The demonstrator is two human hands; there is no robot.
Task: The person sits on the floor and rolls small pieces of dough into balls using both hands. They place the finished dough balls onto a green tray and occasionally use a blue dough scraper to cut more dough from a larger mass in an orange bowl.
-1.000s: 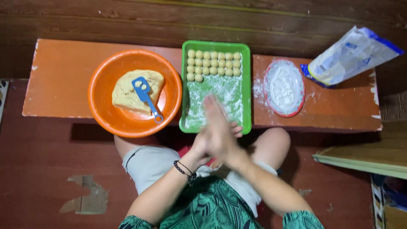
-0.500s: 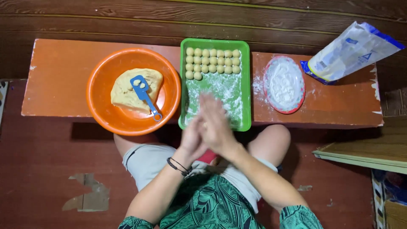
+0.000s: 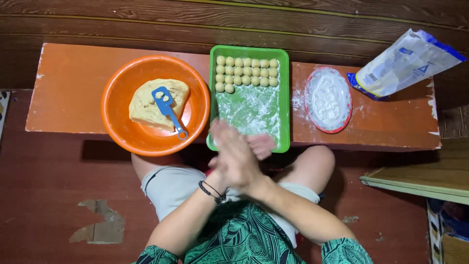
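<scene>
Right now your two hands are pressed palm to palm just over the near edge of the green tray [image 3: 283, 98], the right hand [image 3: 239, 159] lying on top and the left hand [image 3: 259, 145] showing beneath it with its fingers out flat; whatever sits between the palms is hidden, so you cannot tell from this view what they enclose. Neither hand is curled into a grip. Rows of small dough balls [image 3: 246, 73] fill the far end of the tray, touching one another, with loose flour dusted over the bare part. They look soft, light and easily dented, so take each one with fingertips at its sides rather than squeezing. The big lump of dough [image 3: 146, 105] lies in the orange bowl [image 3: 117, 132] to the left, with a blue scoop [image 3: 166, 107] resting on it; it looks heavy, pliable and probably sticky. On the tabletop [image 3: 68, 93], a plate of flour [image 3: 327, 100] stands right of the tray, and a flour bag [image 3: 408, 63] lies beyond it.
</scene>
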